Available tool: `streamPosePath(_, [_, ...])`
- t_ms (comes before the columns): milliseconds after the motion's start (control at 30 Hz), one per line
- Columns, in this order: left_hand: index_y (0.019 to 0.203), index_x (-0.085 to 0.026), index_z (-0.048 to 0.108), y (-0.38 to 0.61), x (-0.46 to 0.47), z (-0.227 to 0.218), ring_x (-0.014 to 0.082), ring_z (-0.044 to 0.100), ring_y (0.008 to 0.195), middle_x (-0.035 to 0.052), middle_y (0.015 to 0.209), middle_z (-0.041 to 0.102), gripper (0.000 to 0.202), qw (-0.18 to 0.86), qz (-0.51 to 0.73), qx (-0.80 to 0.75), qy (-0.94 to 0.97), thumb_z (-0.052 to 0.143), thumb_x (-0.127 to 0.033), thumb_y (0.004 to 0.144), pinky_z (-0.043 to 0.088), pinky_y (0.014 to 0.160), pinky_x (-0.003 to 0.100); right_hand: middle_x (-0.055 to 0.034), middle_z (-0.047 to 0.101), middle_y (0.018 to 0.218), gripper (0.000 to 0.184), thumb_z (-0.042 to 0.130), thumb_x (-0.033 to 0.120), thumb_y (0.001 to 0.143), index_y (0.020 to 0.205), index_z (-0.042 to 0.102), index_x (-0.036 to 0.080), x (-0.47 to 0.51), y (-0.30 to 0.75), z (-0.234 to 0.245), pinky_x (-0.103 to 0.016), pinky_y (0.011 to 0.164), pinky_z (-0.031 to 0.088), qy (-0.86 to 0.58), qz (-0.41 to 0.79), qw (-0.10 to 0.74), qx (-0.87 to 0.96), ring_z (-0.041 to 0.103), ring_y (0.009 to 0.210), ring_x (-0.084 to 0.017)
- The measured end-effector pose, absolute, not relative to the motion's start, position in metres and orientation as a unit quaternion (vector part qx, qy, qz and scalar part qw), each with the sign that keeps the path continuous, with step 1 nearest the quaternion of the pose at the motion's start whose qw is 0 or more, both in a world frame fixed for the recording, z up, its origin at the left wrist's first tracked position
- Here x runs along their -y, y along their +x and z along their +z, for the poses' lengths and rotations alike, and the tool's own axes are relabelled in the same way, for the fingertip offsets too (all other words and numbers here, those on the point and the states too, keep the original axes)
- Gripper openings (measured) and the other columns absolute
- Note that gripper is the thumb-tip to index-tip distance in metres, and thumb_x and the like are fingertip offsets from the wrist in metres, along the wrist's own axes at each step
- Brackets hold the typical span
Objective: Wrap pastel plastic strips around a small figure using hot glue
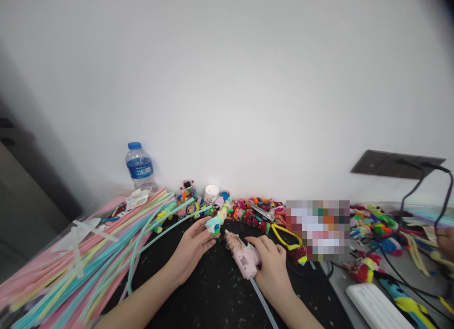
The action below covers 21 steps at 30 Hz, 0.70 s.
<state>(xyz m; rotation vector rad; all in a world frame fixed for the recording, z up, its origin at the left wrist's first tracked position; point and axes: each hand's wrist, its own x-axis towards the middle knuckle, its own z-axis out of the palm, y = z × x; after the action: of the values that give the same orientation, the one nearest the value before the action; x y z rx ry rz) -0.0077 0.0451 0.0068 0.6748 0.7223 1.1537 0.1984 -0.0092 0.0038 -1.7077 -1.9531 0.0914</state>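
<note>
My left hand (193,247) pinches a small pipe-cleaner figure (214,223) in pale green, yellow and blue, held above a black mat (209,300). In my right hand (272,263) is a pale pink hot glue gun (244,259), its fingers wrapped round the handle. The gun's nozzle points up and left, close to the figure but apart from it. A translucent glue stick (263,304) sticks out of the gun's back end. Dried glue seems to crust the front of the gun.
Bundled pastel pipe cleaners (88,267) cover the left side. Behind stand a water bottle (139,168) and a white cup (212,193), beside several fuzzy figures. Scissors with yellow handles (287,237) lie at the right, near a white power bank-like box (376,305). Black cables (402,211) hang from a wall socket (393,163). Another person's hand (445,241) shows at the right edge.
</note>
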Motion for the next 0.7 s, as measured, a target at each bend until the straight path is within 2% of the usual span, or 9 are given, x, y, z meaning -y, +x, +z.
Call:
streamPosePath(200, [0.104, -0.02, 0.062, -0.0084, -0.0446, 0.0074, 0.0156, 0.063, 0.081, 0.0056, 0.098, 0.066, 0.037, 0.734, 0.522, -0.319, 0.295, 0.072, -0.02, 0.069, 0.046, 0.077, 0.028, -0.0033, 0.06, 0.096, 0.046, 0.052, 0.004, 0.065, 0.105, 0.06, 0.025, 0.0078, 0.1998, 0.0017, -0.036, 0.08, 0.031, -0.625, 0.035, 0.308, 0.716, 0.056, 0.089, -0.022])
streamPosePath(700, [0.1, -0.02, 0.063, -0.0083, -0.0461, 0.005, 0.0163, 0.064, 0.081, 0.0044, 0.097, 0.066, 0.031, 0.753, 0.516, -0.293, 0.283, 0.071, -0.016, 0.07, 0.047, 0.076, 0.028, -0.0034, 0.06, 0.097, 0.041, 0.053, 0.008, 0.069, 0.105, 0.059, 0.025, 0.0107, 0.2024, 0.0019, -0.036, 0.079, 0.032, -0.618, 0.03, 0.316, 0.719, 0.057, 0.089, -0.022])
